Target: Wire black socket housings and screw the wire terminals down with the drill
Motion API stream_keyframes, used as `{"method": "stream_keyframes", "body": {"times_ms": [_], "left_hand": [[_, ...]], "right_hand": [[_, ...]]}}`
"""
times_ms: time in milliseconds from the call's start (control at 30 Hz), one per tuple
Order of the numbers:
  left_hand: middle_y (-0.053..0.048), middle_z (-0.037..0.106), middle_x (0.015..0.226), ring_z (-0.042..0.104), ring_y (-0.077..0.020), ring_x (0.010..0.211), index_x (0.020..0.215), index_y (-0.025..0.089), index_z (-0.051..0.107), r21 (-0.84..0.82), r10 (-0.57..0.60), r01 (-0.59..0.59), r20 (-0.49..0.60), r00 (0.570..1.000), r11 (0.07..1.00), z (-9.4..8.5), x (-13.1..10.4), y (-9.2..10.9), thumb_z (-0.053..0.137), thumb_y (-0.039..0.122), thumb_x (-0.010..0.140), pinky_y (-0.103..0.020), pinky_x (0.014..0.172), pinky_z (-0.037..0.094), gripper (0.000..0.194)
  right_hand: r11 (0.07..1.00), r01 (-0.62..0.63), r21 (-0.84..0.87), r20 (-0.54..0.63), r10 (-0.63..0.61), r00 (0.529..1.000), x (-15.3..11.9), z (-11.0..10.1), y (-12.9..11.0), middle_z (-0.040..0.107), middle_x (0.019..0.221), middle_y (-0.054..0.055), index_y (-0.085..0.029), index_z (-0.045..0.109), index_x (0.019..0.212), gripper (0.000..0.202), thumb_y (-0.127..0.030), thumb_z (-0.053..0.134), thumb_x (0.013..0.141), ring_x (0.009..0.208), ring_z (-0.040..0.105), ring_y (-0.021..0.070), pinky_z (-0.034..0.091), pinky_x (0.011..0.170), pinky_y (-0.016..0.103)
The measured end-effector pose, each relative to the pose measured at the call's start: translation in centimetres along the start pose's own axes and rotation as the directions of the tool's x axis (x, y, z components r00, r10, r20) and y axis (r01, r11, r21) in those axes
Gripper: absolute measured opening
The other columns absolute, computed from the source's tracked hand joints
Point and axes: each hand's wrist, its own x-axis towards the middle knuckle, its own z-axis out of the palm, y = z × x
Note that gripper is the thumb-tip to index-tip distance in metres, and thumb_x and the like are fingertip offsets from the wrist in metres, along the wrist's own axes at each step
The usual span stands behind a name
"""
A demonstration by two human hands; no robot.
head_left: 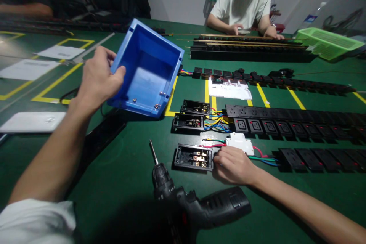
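Note:
My left hand point(100, 74) grips the near-left rim of a blue plastic bin point(151, 70), thumb inside. The bin is tilted, its opening facing me, with a few small metal pieces point(157, 106) near its lower edge. My right hand point(234, 166) lies with curled fingers against the right end of an open black socket housing point(192, 158) that shows brass terminals. What those fingers hold, if anything, is hidden. Just behind the hand sits a white module point(239, 143) with red, green and blue wires. A black cordless drill point(203, 204) lies on its side in front.
Wired black power strips point(286, 126) run off to the right, with two more open housings point(188, 122). Behind them lie a white label point(229, 89), black rails point(251, 52) and a green basket point(328, 42). A person in a white shirt point(240, 7) sits opposite.

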Motion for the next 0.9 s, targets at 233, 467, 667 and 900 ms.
{"method": "stream_keyframes", "body": {"times_ms": [233, 467, 667, 900], "left_hand": [[-0.005, 0.062, 0.096, 0.056, -0.0189, 0.083, 0.121, 0.013, 0.051, -0.004, -0.01, 0.009, -0.178, 0.984, 1.0, 1.4, 0.6, -0.4, 0.055, 0.031, 0.081, -0.028, 0.076, 0.043, 0.043], [-0.006, 0.062, 0.097, 0.056, -0.0196, 0.085, 0.12, 0.013, 0.051, 0.014, -0.006, 0.008, -0.141, 0.99, 1.0, 1.5, 0.4, 0.2, 0.052, 0.035, 0.085, -0.029, 0.076, 0.043, 0.042], [-0.005, 0.058, 0.095, 0.052, -0.0183, 0.08, 0.12, 0.014, 0.048, -0.006, -0.076, 0.076, -0.048, 0.996, 0.997, 2.0, 1.2, -1.2, 0.054, 0.031, 0.084, -0.03, 0.075, 0.044, 0.041], [-0.006, 0.06, 0.104, 0.05, -0.0151, 0.081, 0.119, 0.009, 0.048, -0.115, -0.221, 0.255, 0.248, 0.943, 0.96, 3.5, 2.6, -3.5, 0.054, 0.038, 0.084, -0.026, 0.07, 0.044, 0.046]], "right_hand": [[1.0, -0.001, -0.009, 0.017, 0.001, 1.0, -0.1, 0.2, 0.1, 0.047, 0.071, 0.003, -0.014, 0.051, 0.087, 0.003, -0.015, 0.051, 0.084, 0.068, 0.036, 0.0142, 0.028, 0.062, 0.029], [1.0, 0.001, -0.01, 0.019, -0.001, 1.0, -0.2, 0.1, 0.0, 0.047, 0.072, 0.003, -0.013, 0.05, 0.09, 0.006, -0.015, 0.053, 0.084, 0.069, 0.037, 0.0144, 0.029, 0.063, 0.029], [1.0, 0.005, -0.007, 0.012, -0.005, 1.0, 0.1, 0.2, 0.1, 0.047, 0.072, 0.003, -0.013, 0.05, 0.091, 0.008, -0.015, 0.054, 0.083, 0.069, 0.036, 0.0144, 0.028, 0.062, 0.029], [1.0, 0.002, -0.005, 0.015, -0.002, 1.0, -0.1, 0.1, 0.0, 0.048, 0.072, 0.003, -0.014, 0.05, 0.09, 0.008, -0.015, 0.053, 0.084, 0.069, 0.037, 0.0146, 0.029, 0.062, 0.029]]}}
